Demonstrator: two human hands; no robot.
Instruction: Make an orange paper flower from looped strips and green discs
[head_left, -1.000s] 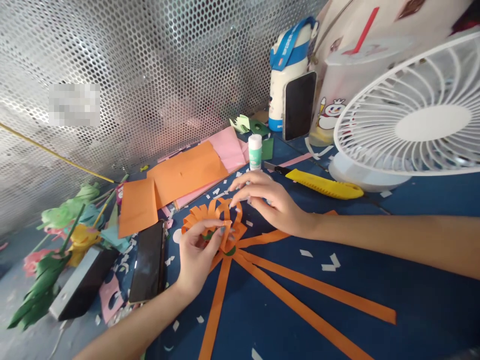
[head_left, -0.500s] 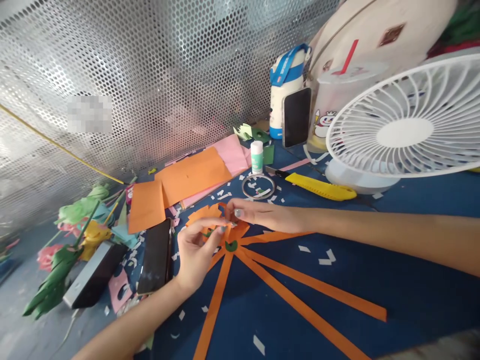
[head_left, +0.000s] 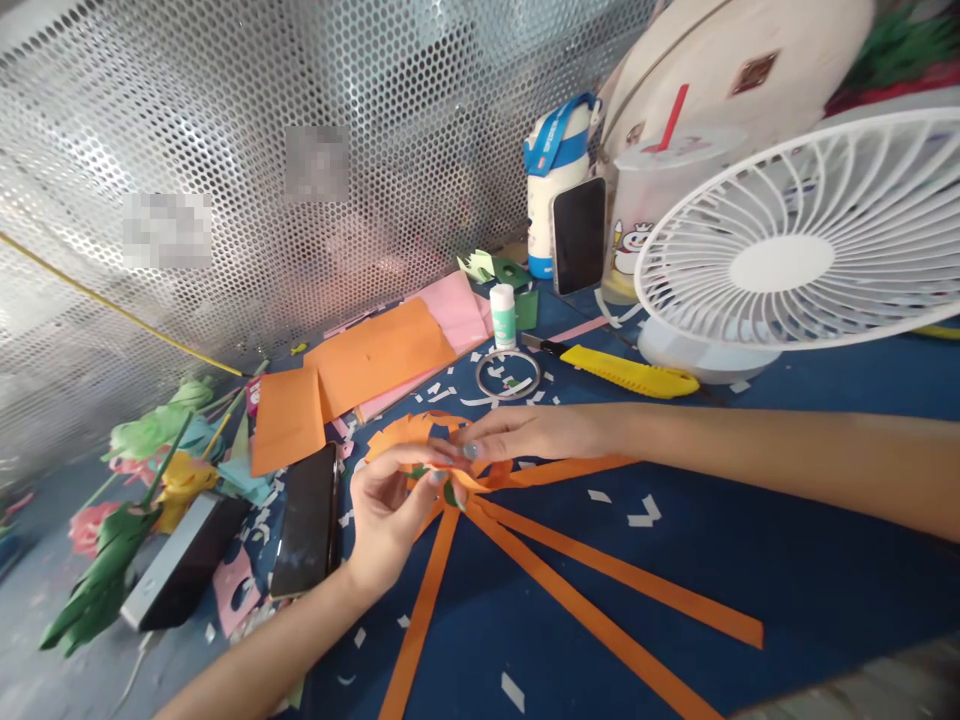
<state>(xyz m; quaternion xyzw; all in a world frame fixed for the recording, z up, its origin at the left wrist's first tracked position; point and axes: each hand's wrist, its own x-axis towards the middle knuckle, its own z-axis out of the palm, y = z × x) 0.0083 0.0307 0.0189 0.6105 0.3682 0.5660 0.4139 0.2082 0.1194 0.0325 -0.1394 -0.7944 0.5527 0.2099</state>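
Several long orange paper strips (head_left: 577, 600) spread out over the blue tabletop from a small green paper disc (head_left: 452, 493). My left hand (head_left: 390, 505) is closed, thumb and fingers pinching an orange strip that curls above the disc. From the right, my right hand (head_left: 499, 435) reaches in, its fingertips together on the same curled strip and touching the left fingertips. Behind the hands lies an orange paper piece with a cut, jagged edge (head_left: 394, 432). The fingers partly cover the middle of the strips.
A glue stick (head_left: 503, 318), a metal ring (head_left: 508, 375) and a yellow utility knife (head_left: 630, 372) lie beyond my hands. To the right stands a white fan (head_left: 784, 262). Leftward are a phone (head_left: 307, 520), orange paper sheets (head_left: 379, 350) and paper flowers (head_left: 161, 425).
My right fingers have come down lower and closer to the left fingertips, and the orange strip between them is bent over further. The view has shifted slightly.
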